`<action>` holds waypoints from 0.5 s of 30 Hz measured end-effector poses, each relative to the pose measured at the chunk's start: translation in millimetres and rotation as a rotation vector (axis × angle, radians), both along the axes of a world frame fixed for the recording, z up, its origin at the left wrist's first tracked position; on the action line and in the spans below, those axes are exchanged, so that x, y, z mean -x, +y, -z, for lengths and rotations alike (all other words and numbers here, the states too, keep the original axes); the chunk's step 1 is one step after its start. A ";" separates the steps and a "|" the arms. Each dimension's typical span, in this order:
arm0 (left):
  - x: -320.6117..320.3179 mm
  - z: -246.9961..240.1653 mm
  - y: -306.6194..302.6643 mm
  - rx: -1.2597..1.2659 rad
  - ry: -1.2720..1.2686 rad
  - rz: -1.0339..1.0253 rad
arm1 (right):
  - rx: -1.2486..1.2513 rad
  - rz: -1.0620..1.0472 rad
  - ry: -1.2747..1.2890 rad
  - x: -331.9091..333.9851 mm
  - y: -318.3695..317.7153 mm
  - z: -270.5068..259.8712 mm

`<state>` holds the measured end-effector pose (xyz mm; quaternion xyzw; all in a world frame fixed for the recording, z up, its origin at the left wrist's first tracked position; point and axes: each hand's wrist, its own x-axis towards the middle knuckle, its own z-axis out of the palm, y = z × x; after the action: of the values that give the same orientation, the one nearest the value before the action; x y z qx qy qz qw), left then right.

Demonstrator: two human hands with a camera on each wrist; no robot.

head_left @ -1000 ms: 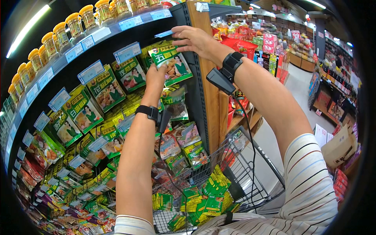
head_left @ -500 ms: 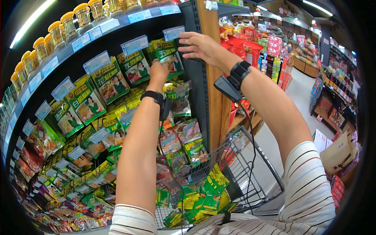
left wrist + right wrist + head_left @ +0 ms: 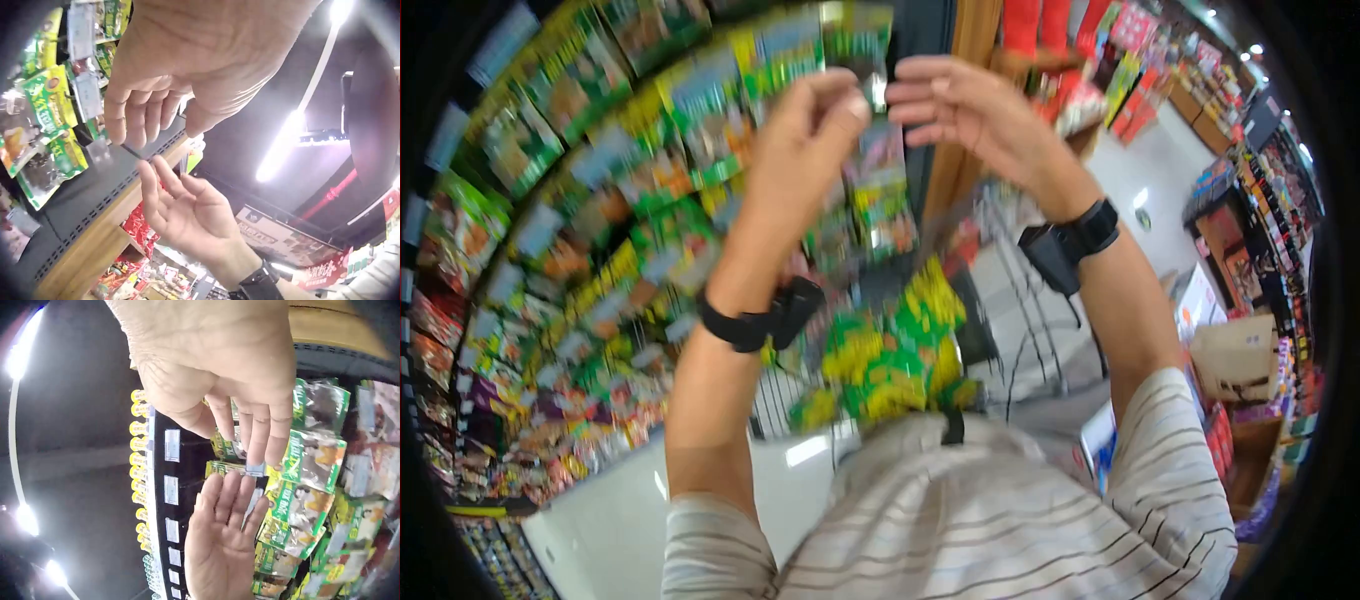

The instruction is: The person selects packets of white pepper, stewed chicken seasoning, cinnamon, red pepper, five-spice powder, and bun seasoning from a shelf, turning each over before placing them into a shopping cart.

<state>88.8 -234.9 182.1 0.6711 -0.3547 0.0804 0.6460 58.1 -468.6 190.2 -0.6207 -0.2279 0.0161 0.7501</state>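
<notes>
Both hands hang in the air before a rack of green-and-yellow seasoning packets (image 3: 885,215), holding nothing. My left hand (image 3: 800,150) has its fingers loosely bent, the thumb close to them in the head view. Its palm and relaxed fingers show in the right wrist view, where the left hand (image 3: 222,556) is free of any packet. To the right, my right hand (image 3: 990,125) is spread with fairly straight fingers pointing toward the left one. Behind the hands, hanging packets (image 3: 312,459) with food pictures and price tags fill the rack.
Below the hands, a wire shopping cart (image 3: 1025,300) holds a heap of green-and-yellow packets (image 3: 890,365). A wooden post (image 3: 975,40) ends the rack. Jars with yellow lids (image 3: 137,456) line the shelf. A cardboard box (image 3: 1235,358) stands at the right, beside the aisle floor.
The left hand has let go of the hanging packet and drawn back from the rack. The right hand has also come back from the price tag. The head view has tilted down.
</notes>
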 end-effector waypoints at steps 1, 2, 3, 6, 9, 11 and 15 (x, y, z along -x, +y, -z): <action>19.8 12.8 17.9 0.006 0.099 0.001 | 0.015 -0.011 0.045 13.2 2.4 19.9; 30.2 33.7 35.8 0.037 0.184 0.010 | 0.034 -0.027 0.069 22.6 3.5 35.2; 41.9 55.9 58.3 -0.010 0.290 -0.024 | 0.052 -0.008 0.101 34.2 8.7 50.4; 60.2 117.5 115.4 -0.115 0.494 -0.167 | -0.070 0.001 0.287 56.9 17.1 101.4; 83.5 182.5 166.7 -0.186 0.674 -0.252 | -0.124 0.038 0.416 67.6 23.3 146.6; 101.4 216.3 191.5 -0.271 0.743 -0.268 | -0.144 0.069 0.479 74.7 34.6 169.1; 127.3 261.4 213.4 -0.421 0.931 -0.202 | -0.119 0.143 0.652 92.6 62.4 213.1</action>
<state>-38.5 -21.5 -79.3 0.7821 0.0282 -0.2378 0.5754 -34.5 -406.3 -22.9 -0.5523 0.0677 0.1479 0.8176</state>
